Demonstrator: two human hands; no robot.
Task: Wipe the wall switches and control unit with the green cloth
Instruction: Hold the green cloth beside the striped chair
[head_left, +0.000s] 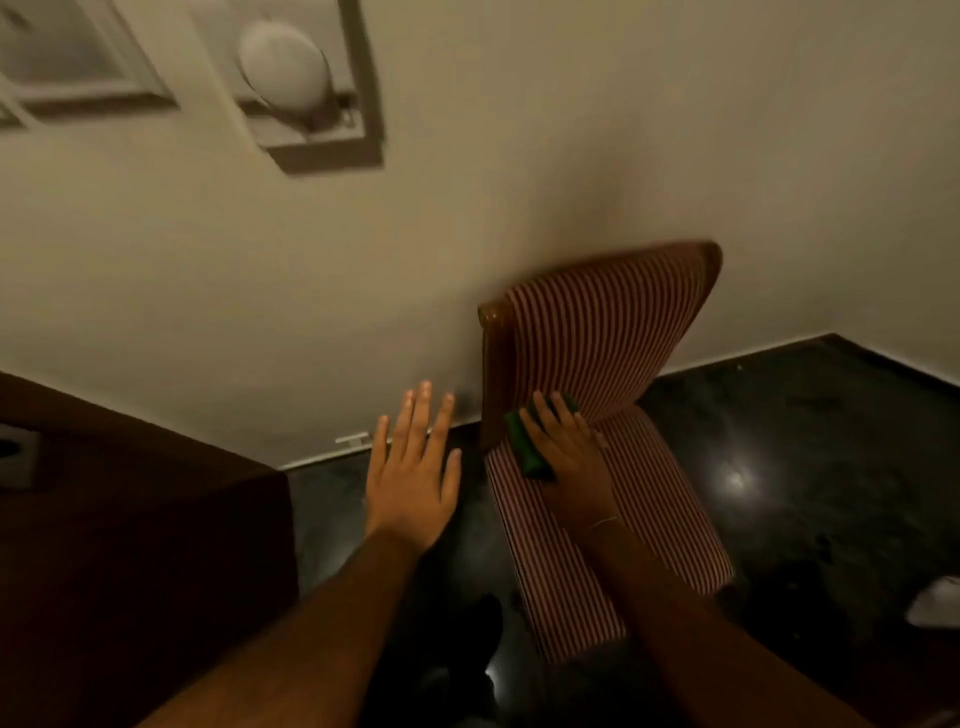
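The green cloth is a small, dark green wad, folded thick, and it sits under the right hand at the join of seat and backrest of the chair. Only its left edge and a sliver beyond the fingertips show; the rest is covered by the hand. The right fingers curl down over it, holding it against the striped fabric. A thin thread circles the right wrist.

The left hand hovers just left of the chair, palm down, its fingers spread wide and straight, holding nothing.

The chair is upholstered in fine red-and-white stripes, with a glossy brown wooden frame curving along the back's edge. It stands against the wall, which is plain, matte and cream.

High on the wall, far left, is the control unit: a rectangular pale plate with a round, domed white knob, blurred. Left of it, more pale rectangular plates, the wall switches, also blurred, with no detail to read.

The floor is dark, polished stone, throwing back a bright glare spot. At near left is a dark brown wooden surface with a blocky edge. Something white lies on the floor at the right edge, and I cannot tell what it is.
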